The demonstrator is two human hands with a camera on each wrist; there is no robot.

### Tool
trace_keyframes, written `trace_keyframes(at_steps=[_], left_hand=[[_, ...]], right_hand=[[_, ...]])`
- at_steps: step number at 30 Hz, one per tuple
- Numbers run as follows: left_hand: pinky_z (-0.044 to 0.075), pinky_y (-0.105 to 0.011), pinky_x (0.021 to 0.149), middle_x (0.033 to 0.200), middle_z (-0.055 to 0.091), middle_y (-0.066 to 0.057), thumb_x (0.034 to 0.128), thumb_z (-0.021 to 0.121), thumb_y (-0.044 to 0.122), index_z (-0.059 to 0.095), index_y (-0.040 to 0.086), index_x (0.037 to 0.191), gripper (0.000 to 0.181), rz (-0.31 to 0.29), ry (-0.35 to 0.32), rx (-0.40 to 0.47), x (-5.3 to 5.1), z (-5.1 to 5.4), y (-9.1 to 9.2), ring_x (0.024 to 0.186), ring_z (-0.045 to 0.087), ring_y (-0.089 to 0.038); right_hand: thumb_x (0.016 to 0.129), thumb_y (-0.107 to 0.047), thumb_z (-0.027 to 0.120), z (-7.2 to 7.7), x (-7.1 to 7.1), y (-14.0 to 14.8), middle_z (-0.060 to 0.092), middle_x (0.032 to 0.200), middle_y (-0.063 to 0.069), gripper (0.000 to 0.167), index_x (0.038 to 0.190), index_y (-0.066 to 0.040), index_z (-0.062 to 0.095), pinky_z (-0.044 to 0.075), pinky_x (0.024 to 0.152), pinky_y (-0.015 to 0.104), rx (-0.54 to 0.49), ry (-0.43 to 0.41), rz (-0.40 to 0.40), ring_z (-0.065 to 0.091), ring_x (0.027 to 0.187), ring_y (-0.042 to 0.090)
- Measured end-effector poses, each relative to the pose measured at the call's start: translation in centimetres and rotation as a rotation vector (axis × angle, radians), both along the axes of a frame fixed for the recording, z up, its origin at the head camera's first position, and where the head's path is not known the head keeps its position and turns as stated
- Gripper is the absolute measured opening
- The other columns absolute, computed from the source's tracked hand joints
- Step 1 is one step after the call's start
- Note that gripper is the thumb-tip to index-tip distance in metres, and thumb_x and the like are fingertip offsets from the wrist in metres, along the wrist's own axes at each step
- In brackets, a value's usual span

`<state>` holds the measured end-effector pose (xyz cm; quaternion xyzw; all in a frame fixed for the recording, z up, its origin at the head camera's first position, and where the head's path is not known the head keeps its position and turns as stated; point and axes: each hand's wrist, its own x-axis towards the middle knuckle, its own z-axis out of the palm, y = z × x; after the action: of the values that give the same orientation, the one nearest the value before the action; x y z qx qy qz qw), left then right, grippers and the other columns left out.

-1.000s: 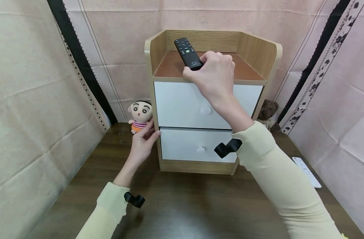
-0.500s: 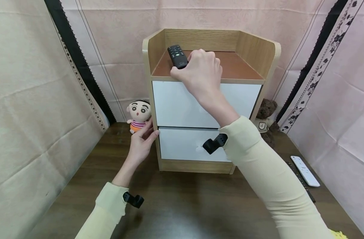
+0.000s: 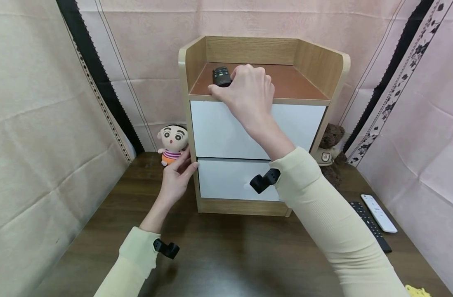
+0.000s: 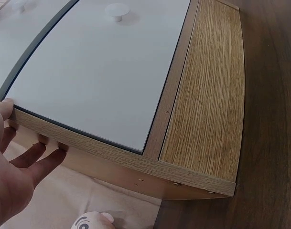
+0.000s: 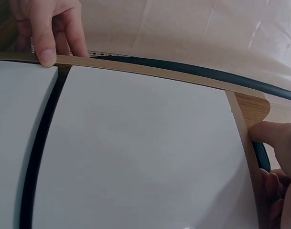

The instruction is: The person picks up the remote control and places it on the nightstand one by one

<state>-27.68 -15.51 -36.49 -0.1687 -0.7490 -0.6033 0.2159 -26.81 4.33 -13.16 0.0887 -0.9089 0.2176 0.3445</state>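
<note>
Black remote (image 3: 221, 77) at brown shelf (image 3: 287, 81)

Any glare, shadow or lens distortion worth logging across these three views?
Head: soft glare on the tabletop near the bottom edge; left wrist: the cabinet's edges bow, probably lens distortion; right wrist: a shadow darkens the upper drawer front at lower right.

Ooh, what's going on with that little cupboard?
A person's right hand holds a black remote at the top shelf of the cupboard; I can't tell whether it's touching. The left hand grips the left edge, with a doll nearby. A white remote and second black remote lie on the table.
</note>
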Motion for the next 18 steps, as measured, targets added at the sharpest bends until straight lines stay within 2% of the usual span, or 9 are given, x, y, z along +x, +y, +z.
trace_keyframes(at_steps=[2, 7, 9, 14, 18], left_hand=[[0.054, -0.033, 0.098, 0.145, 0.057, -0.019, 0.0987, 0.068, 0.004, 0.048, 0.007, 0.152, 0.057, 0.003, -0.010, -0.004, 0.3, 0.3, 0.1, 0.126, 0.059, -0.034], [0.054, -0.029, 0.097, 0.144, 0.056, -0.025, 0.0990, 0.067, 0.001, 0.047, 0.000, 0.151, 0.055, 0.006, -0.028, -0.024, 2.1, 2.3, 0.8, 0.125, 0.059, -0.039], [0.053, -0.027, 0.097, 0.145, 0.055, -0.023, 0.0996, 0.066, 0.003, 0.047, 0.002, 0.152, 0.056, 0.001, -0.024, -0.021, 1.9, 2.0, 0.7, 0.126, 0.059, -0.037], [0.053, -0.030, 0.098, 0.146, 0.057, -0.015, 0.0998, 0.069, 0.010, 0.050, 0.011, 0.152, 0.056, -0.014, 0.010, 0.006, 0.2, 0.1, 0.0, 0.126, 0.059, -0.031], [0.053, -0.032, 0.099, 0.146, 0.058, -0.013, 0.0996, 0.069, 0.011, 0.050, 0.012, 0.152, 0.056, -0.007, -0.001, 0.003, 0.2, 0.1, 0.0, 0.126, 0.059, -0.030]], right_hand=[[0.085, -0.058, 0.077, -0.2, 0.1, 0.0, 0.048, 0.073, 0.000, 0.051, 0.074, -0.011, 0.060, 0.032, 0.051, 0.029, 0.003, 0.008, 0.001, 0.040, 0.063, 0.017], [0.084, -0.063, 0.077, -0.5, 0.1, -0.1, 0.059, 0.077, 0.002, 0.052, 0.081, -0.011, 0.068, 0.037, 0.052, 0.031, -0.005, 0.027, 0.000, 0.047, 0.064, 0.019], [0.084, -0.064, 0.076, -0.5, 0.1, -0.2, 0.060, 0.078, 0.002, 0.053, 0.082, -0.011, 0.068, 0.038, 0.052, 0.031, -0.006, 0.027, 0.001, 0.049, 0.065, 0.019], [0.083, -0.067, 0.075, -0.5, -0.1, -0.4, 0.064, 0.082, 0.001, 0.056, 0.088, -0.011, 0.071, 0.040, 0.053, 0.031, 0.007, 0.025, -0.011, 0.054, 0.067, 0.019], [0.082, -0.070, 0.074, -0.6, -0.4, -0.6, 0.059, 0.076, -0.001, 0.057, 0.084, -0.013, 0.069, 0.037, 0.051, 0.031, 0.017, 0.034, -0.019, 0.049, 0.063, 0.018]])
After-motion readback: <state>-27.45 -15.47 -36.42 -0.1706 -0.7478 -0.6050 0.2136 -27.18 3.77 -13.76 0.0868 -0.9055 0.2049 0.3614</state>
